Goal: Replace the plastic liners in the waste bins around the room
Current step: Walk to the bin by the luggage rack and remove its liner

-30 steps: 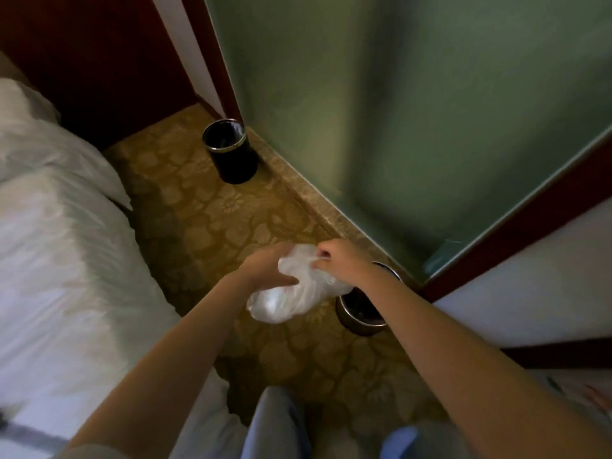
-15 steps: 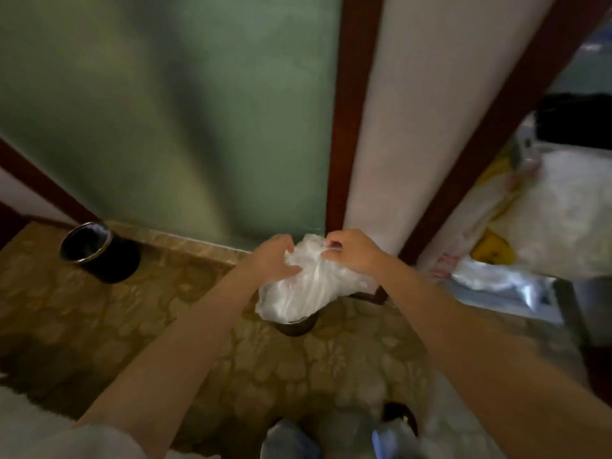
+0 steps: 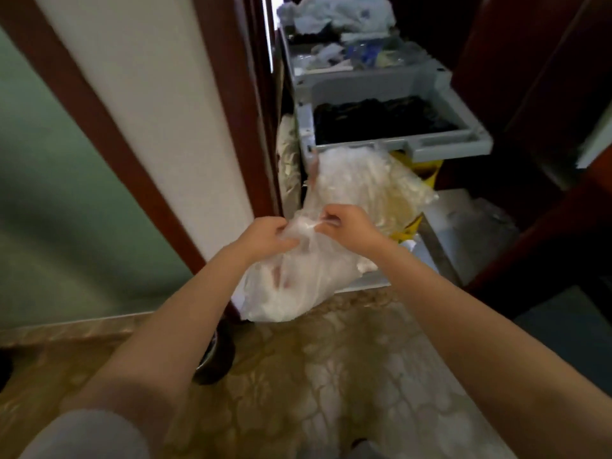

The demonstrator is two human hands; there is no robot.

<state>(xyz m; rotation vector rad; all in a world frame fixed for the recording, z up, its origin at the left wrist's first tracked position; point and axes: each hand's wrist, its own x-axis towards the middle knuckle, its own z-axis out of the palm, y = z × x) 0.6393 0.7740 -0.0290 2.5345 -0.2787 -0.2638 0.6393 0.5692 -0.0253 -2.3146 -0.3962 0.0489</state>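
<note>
A translucent white plastic liner bag [image 3: 291, 286] hangs in front of me, bulging with rubbish. My left hand [image 3: 265, 236] grips its gathered top from the left. My right hand [image 3: 351, 226] pinches the same bunched top from the right. The two hands are close together, a few centimetres apart. Below my left forearm a dark round waste bin [image 3: 215, 359] stands on the carpet, mostly hidden by the arm.
A grey housekeeping cart [image 3: 397, 144] stands in the doorway ahead, with trays of dark items and cloths and a large clear bag [image 3: 364, 180] hanging on it. A dark red door frame [image 3: 231, 94] and white wall are at left. Patterned carpet [image 3: 331, 376] lies underfoot.
I have turned right, away from the bed and the far bin, toward the cart in the doorway. The liner has come up out of the bin and hangs higher, still held by both hands.
</note>
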